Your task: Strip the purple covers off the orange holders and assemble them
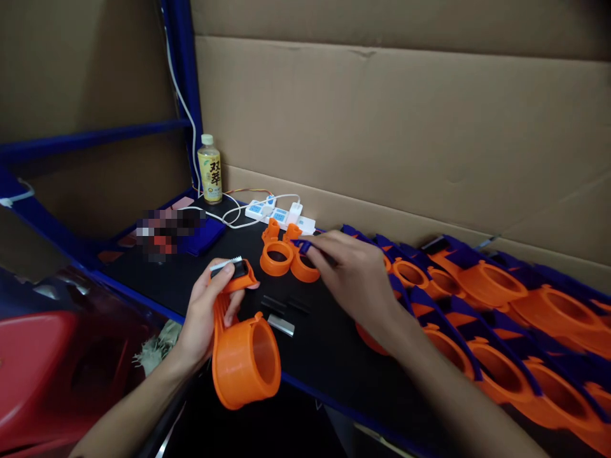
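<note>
My left hand (205,312) is closed round the handle end of an orange tape dispenser (245,362), whose wide ring hangs down over the table's front edge. Under its thumb sit a black piece (236,270) and a toothed metal blade (226,264). My right hand (353,267) pinches a small dark blue plastic part (301,245) above two upright orange dispenser pieces (277,257). Between the hands, a flat metal blade (280,325) and a few thin black strips (274,304) lie on the black table top.
Several orange and blue tape dispensers (491,283) are lined up on the right. At the back stand a yellow-labelled bottle (210,170) and a white power strip (281,215) with cables. A red stool (38,369) is at lower left. Cardboard (382,127) walls the rear.
</note>
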{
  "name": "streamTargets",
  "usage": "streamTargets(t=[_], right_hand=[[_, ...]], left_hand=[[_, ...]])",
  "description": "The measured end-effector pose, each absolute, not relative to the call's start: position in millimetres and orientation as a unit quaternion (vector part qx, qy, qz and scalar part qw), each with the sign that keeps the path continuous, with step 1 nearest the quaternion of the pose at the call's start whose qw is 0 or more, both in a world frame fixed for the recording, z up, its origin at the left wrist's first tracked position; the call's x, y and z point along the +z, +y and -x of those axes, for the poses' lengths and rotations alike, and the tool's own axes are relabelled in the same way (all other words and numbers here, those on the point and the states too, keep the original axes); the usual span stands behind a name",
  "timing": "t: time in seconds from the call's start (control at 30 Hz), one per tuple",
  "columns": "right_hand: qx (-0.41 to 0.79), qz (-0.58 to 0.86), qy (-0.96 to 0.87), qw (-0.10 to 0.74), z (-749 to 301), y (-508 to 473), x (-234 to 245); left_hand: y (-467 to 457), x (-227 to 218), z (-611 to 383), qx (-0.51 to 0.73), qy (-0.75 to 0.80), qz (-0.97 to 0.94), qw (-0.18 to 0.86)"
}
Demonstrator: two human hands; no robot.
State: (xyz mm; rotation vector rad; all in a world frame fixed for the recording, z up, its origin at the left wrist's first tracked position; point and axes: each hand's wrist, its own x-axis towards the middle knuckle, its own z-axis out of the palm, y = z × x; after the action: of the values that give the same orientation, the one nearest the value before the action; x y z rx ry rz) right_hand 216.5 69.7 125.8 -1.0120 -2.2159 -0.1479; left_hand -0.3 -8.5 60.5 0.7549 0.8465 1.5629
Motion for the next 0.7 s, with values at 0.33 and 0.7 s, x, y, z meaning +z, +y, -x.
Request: streamTargets(t=[0.33,0.7], right_hand=[[0.178,0.473,-0.836,0.213,-173.5,83.5,61.9],[0.072,0.478,-0.872,0.074,-145.1,79.9,50.9]], left_hand=[[0.8,57.6,20.9,0.641,0.359,-0.253,0.629],[0.7,59.8,17.3,0.602,0.371,-0.275,0.651]])
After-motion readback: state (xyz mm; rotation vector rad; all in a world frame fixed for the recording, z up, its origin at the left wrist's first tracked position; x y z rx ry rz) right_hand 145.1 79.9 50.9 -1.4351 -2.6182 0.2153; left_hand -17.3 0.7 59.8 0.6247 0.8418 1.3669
